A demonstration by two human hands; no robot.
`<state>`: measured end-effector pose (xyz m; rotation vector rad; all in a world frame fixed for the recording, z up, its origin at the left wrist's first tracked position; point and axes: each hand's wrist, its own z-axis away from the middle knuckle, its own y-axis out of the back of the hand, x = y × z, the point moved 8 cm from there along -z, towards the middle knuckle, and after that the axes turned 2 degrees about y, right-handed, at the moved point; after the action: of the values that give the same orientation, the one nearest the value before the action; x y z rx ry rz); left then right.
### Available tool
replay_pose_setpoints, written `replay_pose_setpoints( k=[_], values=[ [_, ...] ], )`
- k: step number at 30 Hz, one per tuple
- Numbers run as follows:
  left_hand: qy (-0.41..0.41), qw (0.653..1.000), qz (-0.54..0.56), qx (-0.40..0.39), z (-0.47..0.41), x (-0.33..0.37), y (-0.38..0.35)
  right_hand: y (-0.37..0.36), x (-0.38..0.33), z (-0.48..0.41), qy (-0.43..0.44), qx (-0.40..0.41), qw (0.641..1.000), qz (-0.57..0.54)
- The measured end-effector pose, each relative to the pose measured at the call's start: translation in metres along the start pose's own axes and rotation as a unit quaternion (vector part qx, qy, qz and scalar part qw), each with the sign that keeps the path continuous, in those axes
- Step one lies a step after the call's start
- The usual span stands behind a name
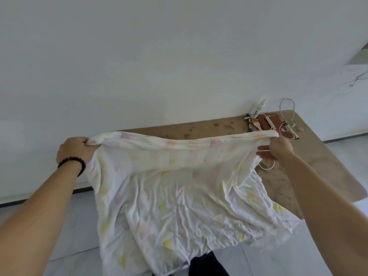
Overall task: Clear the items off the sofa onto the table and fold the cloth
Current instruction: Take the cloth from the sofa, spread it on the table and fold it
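A white cloth (175, 196) with faint yellow and pink prints hangs stretched between my two hands above the brown table (322, 156). My left hand (74, 149), with a dark bead bracelet on its wrist, grips the cloth's upper left corner. My right hand (276, 148) pinches the upper right corner. The cloth droops down toward me, wrinkled, and hides most of the table's near part. The sofa is not in view.
At the table's far end lie a white bottle (258, 109), a small brush (256, 123), a pen (249, 123), a brown case (267, 122) and a white cable (286, 114). A white wall stands behind; grey tiled floor (75, 222) lies on both sides.
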<state>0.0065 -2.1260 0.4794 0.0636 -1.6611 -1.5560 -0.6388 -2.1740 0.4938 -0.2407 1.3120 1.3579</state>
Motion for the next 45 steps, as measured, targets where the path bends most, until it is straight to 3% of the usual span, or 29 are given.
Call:
replay_pose_setpoints(
  k=[3, 5, 9, 11, 15, 19, 26, 31, 33, 35, 37, 40, 42, 45],
  values=[
    [0.089, 0.991, 0.097, -0.032, -0.005, -0.008, -0.026, -0.029, -0.011, -0.03, -0.013, -0.042, 0.996, -0.078],
    [0.165, 0.964, 0.207, -0.032, -0.009, -0.012, -0.038, -0.046, -0.021, -0.053, -0.003, -0.054, 0.995, -0.08],
    [0.258, 0.891, 0.374, -0.023, -0.03, -0.011, -0.051, -0.07, -0.066, -0.09, 0.102, -0.021, 0.995, 0.002],
    [0.253, 0.883, 0.395, 0.019, -0.05, -0.01, -0.05, -0.087, -0.083, -0.118, 0.148, 0.002, 0.989, 0.019],
    [0.229, 0.893, 0.384, 0.053, -0.083, 0.004, -0.074, -0.138, -0.108, -0.139, 0.177, 0.012, 0.982, 0.066],
    [0.247, 0.918, 0.302, 0.077, -0.124, -0.009, -0.117, -0.202, -0.09, -0.169, 0.19, -0.043, 0.969, 0.154],
    [0.192, 0.951, 0.235, 0.056, -0.183, -0.013, -0.185, -0.27, -0.051, -0.236, 0.183, -0.025, 0.965, 0.187],
    [0.227, 0.949, 0.215, 0.026, -0.171, -0.019, -0.212, -0.307, -0.021, -0.242, 0.177, -0.059, 0.963, 0.197],
    [0.184, 0.967, 0.164, 0.069, -0.144, -0.007, -0.22, -0.314, -0.005, -0.215, 0.157, -0.053, 0.967, 0.193],
    [0.11, 0.991, 0.044, 0.069, -0.116, 0.01, -0.238, -0.323, 0.008, -0.174, 0.164, -0.054, 0.966, 0.192],
    [0.065, 0.993, -0.098, 0.008, -0.1, 0.015, -0.269, -0.347, 0.006, -0.13, 0.298, -0.073, 0.921, 0.238],
    [0.049, 0.977, -0.204, -0.044, -0.113, 0.007, -0.288, -0.404, -0.003, -0.089, 0.486, -0.155, 0.807, 0.298],
    [0.059, 0.97, -0.234, -0.042, -0.137, -0.001, -0.283, -0.438, -0.007, -0.082, 0.509, -0.209, 0.767, 0.331],
    [0.051, 0.961, -0.267, -0.047, -0.159, -0.007, -0.278, -0.462, -0.007, -0.089, 0.488, -0.209, 0.751, 0.393]
  ],
)
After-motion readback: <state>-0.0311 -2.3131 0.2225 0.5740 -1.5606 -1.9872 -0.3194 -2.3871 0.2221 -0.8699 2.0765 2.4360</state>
